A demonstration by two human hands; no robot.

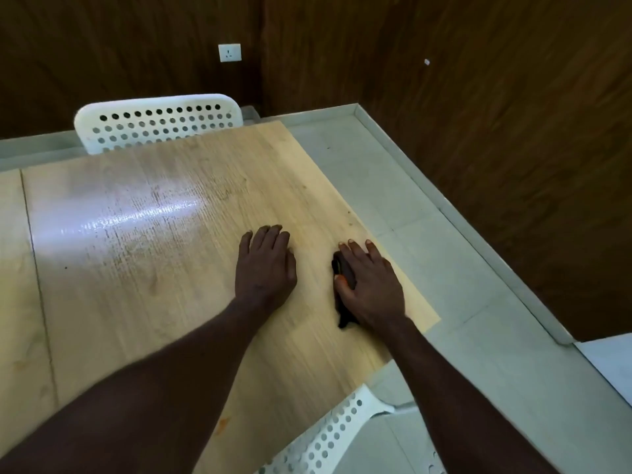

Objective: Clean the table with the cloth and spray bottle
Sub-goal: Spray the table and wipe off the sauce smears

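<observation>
The person leans over the table [154, 268], both bare forearms reaching across its pale wood-grain top. The right hand [371, 285] lies palm down on the cloth [342, 265], a dark bundle with a small orange patch showing by the thumb. Its fingers are stretched out and slightly spread, pressing the cloth against the wood rather than curling round it. Most of the cloth is hidden beneath the palm; a dark strip shows along the thumb side and a tail pokes out by the heel of the hand, toward the wrist. Just left of that pressing hand, and apart from it, the left hand [265, 265] rests flat on the bare tabletop, fingers straight and close together, holding nothing. Close to the right of the cloth hand runs the table's edge, and beyond it lies the pale tiled floor [393, 186]. Ahead of both hands and off to the left, a bright sheen of light sits on the wood. Farther ahead, past the table's far edge, stands a white perforated chair [157, 121], and above it a white socket [229, 52] is set in the dark wood-panelled wall [478, 97]. Back behind the right wrist, by the near edge, shows a second white perforated chair [328, 436].
</observation>
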